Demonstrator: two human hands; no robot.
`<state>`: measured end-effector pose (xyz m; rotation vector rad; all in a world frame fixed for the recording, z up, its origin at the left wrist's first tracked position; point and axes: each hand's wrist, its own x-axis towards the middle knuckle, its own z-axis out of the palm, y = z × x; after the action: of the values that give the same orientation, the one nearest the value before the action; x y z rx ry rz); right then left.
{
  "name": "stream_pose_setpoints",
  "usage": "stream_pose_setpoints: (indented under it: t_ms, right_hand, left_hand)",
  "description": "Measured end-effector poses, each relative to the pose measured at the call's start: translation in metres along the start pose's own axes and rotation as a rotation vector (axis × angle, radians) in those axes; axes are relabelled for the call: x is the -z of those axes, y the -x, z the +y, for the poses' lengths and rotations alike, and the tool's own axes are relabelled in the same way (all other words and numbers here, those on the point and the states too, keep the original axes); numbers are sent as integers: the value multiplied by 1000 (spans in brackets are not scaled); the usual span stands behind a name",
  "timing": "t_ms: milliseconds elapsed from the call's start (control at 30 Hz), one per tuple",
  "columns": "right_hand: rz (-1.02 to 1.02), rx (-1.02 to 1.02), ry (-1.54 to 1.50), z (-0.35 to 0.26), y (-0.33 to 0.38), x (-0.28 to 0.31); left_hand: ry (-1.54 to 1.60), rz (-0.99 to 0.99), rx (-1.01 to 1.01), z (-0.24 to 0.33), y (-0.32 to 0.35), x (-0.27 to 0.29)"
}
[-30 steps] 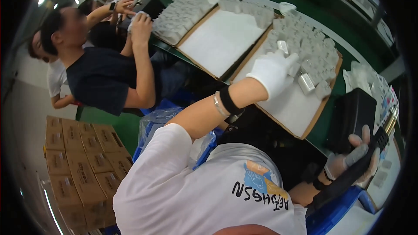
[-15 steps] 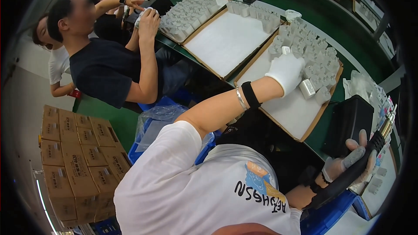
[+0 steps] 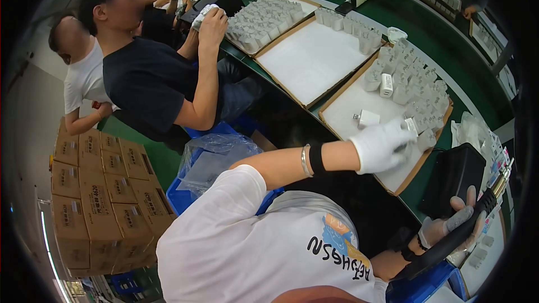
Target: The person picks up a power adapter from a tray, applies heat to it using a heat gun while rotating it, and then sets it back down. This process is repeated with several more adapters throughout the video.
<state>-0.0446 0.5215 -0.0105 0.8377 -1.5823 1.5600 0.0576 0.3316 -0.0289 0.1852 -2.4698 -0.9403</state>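
My left hand (image 3: 384, 146), in a white glove, is over the near part of a shallow cardboard tray (image 3: 412, 177) lined with white. A white charger block (image 3: 411, 127) shows just beyond its fingers. The fingers are blurred, so whether they grip it is unclear. Behind the hand, another charger block (image 3: 369, 118) lies with its metal prongs toward the left. A third charger block (image 3: 386, 85) stands beside rows of frosted, translucent pieces (image 3: 418, 81). At the lower right, my gloved right hand (image 3: 457, 216) is closed around a black handheld tool (image 3: 469, 221) with a metal barrel.
A black box (image 3: 463, 177) stands right of the tray, beside plastic bags (image 3: 471, 132). Another white-lined tray (image 3: 309, 50) lies to the left. A co-worker (image 3: 151, 73) sits there, hands raised. Stacked cartons (image 3: 101, 196) and a blue bin (image 3: 185, 182) are at left.
My left hand has moved nearer and slightly right, away from the charger block now standing by the rows. Another charger block is uncovered. My right hand keeps the tool. The view has shifted.
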Motion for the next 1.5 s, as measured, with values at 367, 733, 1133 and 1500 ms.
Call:
stream_pose_setpoints:
  t_ms: [367,733,1133,1500]
  right_hand:
    - [-3,0,38,-2,-4,2]
    - [145,-107,-270,8,-4,24]
    - [274,-194,-682,8,15,62]
    - [29,-84,-253,7,6,68]
  left_hand:
    - [-339,-402,63,-6,6,-19]
    - [612,53,290,-15,33,-1]
    - [715,-9,368,-9,49,-3]
    - [685,-40,404,-13,54,-8]
